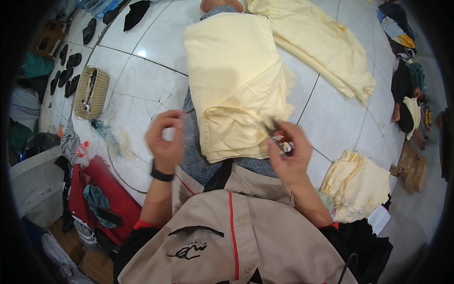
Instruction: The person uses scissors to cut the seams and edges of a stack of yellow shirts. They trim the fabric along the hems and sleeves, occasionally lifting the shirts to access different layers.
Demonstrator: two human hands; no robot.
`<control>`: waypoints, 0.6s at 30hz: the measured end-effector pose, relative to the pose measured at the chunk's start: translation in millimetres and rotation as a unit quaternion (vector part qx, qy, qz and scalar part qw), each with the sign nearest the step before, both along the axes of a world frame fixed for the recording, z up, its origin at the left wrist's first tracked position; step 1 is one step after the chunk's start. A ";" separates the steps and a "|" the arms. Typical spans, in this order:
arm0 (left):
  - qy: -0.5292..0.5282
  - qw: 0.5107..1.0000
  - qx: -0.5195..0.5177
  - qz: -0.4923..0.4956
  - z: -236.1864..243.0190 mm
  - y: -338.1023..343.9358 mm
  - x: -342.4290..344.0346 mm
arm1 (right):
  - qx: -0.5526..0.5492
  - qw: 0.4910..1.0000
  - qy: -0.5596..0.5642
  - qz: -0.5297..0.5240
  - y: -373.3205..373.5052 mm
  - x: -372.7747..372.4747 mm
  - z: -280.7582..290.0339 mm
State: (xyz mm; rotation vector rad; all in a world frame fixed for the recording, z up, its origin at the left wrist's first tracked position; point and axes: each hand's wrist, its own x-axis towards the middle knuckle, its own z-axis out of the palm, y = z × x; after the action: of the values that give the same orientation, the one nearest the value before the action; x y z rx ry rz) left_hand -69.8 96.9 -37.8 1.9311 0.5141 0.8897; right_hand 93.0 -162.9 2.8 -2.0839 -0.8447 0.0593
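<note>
A pale yellow cloth garment (231,61) lies over my outstretched legs, its near part folded over in loose creases. My right hand (294,149) is closed round small thread snips (275,132), whose dark blades point up and left just above the cloth's right side. To the left of the cloth, my left hand (166,139) is raised with thumb and forefinger pinched together in a ring. What the pinch holds, if anything, is too small to make out. The left fingertips are slightly blurred and apart from the garment.
Another yellow garment (326,47) is spread on the white tiled floor at the far right. A folded yellow stack (357,187) sits near right. On the left are a woven basket (101,97), several dark sandals (66,75) and red cloth (101,199). Another person (404,90) sits far right.
</note>
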 end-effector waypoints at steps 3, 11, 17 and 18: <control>0.240 0.950 0.131 0.152 -40.7 77.4 -88.9 | -0.007 0.990 0.133 -0.043 5.4 9.5 6.3; 0.126 0.975 0.184 -0.019 32.9 -16.4 -25.2 | 0.293 0.855 0.385 0.186 64.4 55.6 54.8; 0.094 0.945 0.158 -0.270 30.7 -117.3 74.8 | 0.219 0.887 0.386 0.127 -0.5 71.7 42.0; 0.118 0.938 0.175 -0.275 18.0 -117.3 79.7 | 0.222 0.909 0.350 0.037 -16.8 61.9 29.4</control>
State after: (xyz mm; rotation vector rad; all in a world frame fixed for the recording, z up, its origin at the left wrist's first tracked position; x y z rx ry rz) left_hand 9.9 -20.4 -19.8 2.3530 -0.0746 0.4010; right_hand 154.9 -179.7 32.3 -1.4360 -0.4299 0.5694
